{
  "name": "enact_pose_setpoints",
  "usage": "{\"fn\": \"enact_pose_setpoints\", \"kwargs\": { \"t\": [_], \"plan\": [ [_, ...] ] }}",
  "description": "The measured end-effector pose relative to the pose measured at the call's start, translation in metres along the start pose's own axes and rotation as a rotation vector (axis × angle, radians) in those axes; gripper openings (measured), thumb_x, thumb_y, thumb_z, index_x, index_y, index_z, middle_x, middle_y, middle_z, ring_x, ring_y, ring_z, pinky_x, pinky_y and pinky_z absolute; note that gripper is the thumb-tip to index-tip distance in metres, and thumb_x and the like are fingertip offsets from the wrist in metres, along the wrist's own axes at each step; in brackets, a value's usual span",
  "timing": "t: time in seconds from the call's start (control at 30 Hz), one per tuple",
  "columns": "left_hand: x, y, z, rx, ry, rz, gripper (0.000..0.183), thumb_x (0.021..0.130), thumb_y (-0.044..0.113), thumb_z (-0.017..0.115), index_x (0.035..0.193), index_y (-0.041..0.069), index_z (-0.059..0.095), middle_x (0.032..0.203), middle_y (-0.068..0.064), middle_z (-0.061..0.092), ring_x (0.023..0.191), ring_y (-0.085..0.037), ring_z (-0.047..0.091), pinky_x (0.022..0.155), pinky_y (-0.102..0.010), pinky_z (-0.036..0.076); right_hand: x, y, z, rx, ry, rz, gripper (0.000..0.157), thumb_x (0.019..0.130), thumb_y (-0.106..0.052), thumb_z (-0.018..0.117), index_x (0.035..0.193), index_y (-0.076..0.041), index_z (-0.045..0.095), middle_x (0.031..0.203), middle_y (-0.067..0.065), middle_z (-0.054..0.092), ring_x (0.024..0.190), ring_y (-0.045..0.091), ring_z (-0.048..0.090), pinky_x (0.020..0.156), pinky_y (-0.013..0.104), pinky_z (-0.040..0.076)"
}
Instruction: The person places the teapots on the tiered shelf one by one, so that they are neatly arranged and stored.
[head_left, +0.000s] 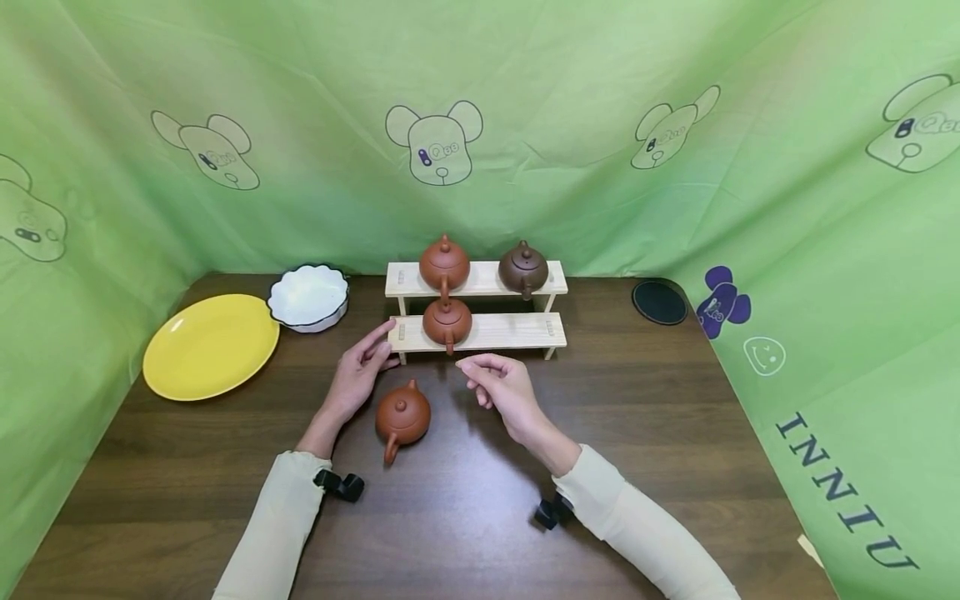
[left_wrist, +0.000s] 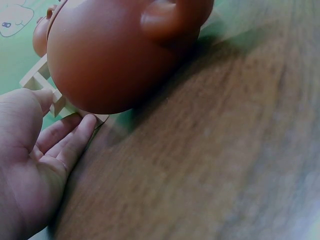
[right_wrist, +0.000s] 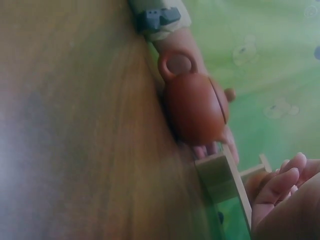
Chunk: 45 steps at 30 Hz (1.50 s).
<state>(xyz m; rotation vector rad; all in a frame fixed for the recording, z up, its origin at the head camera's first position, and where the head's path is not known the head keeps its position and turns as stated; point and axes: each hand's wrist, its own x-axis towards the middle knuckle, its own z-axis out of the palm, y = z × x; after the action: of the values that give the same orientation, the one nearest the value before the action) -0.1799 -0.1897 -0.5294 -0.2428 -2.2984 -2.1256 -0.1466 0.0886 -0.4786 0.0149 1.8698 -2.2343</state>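
Note:
My left hand is at the left end of the lower step of a small wooden rack, its thumb and fingers around the corner. A reddish-brown teapot sits on that step. My right hand hovers just in front of its handle, fingers loosely bent, thumb and index fingertips close together, holding nothing I can see. Another reddish-brown teapot stands on the table between my hands; it looms large in the left wrist view and shows its looped handle in the right wrist view.
On the rack's upper step stand a reddish-brown teapot and a dark brown teapot. To the left are a yellow plate and a white scalloped dish. A black round coaster lies back right. Green cloth hangs around the table.

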Motion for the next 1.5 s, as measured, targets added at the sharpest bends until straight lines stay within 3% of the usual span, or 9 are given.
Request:
{"fn": "enact_pose_setpoints", "kwargs": {
  "t": [0.17,0.4,0.73,0.97,1.5],
  "plan": [
    [0.000,-0.001,0.000,-0.008,0.004,-0.007,0.048,0.119,0.013,0.053,0.167,0.006,0.051,0.170,-0.018,0.048,0.111,0.000,0.074,0.102,-0.024,0.064,-0.009,0.002,0.001,0.024,-0.033,0.027,0.015,0.105,-0.007,0.075,0.112,0.004,0.082,0.072,-0.003,0.068,0.053,0.004,0.052,0.046,0.013,0.043],
    [0.000,-0.001,0.000,-0.005,0.001,-0.012,0.048,0.119,0.013,0.053,0.167,0.007,0.050,0.170,-0.018,0.049,0.114,-0.007,0.074,0.103,-0.026,0.064,-0.022,0.007,0.003,0.015,-0.086,0.075,0.013,0.105,-0.008,0.075,0.110,0.002,0.082,0.073,-0.004,0.067,0.054,0.003,0.052,0.047,0.013,0.041],
    [0.000,-0.001,0.000,-0.007,-0.001,0.001,0.049,0.119,0.011,0.053,0.167,0.006,0.050,0.171,-0.019,0.047,0.111,-0.001,0.074,0.103,-0.025,0.064,-0.041,0.018,0.008,0.006,-0.178,0.121,0.025,0.107,-0.007,0.073,0.120,0.014,0.076,0.076,-0.004,0.069,0.055,0.002,0.051,0.047,0.013,0.041],
    [0.000,0.000,0.001,-0.009,0.010,-0.003,0.048,0.119,0.012,0.053,0.167,0.006,0.051,0.171,-0.018,0.048,0.112,-0.005,0.075,0.102,-0.025,0.064,-0.050,0.025,0.011,0.021,-0.237,0.168,0.032,0.107,-0.007,0.071,0.125,0.021,0.070,0.077,-0.005,0.068,0.055,0.001,0.051,0.048,0.012,0.042],
    [-0.001,0.000,0.001,-0.015,0.000,0.001,0.049,0.119,0.012,0.054,0.167,0.006,0.050,0.170,-0.016,0.048,0.110,-0.002,0.074,0.102,-0.025,0.065,-0.064,0.039,0.024,-0.012,-0.348,0.270,0.034,0.106,-0.010,0.073,0.130,0.015,0.073,0.078,-0.005,0.067,0.054,0.002,0.049,0.047,0.011,0.040]
  ]
}}
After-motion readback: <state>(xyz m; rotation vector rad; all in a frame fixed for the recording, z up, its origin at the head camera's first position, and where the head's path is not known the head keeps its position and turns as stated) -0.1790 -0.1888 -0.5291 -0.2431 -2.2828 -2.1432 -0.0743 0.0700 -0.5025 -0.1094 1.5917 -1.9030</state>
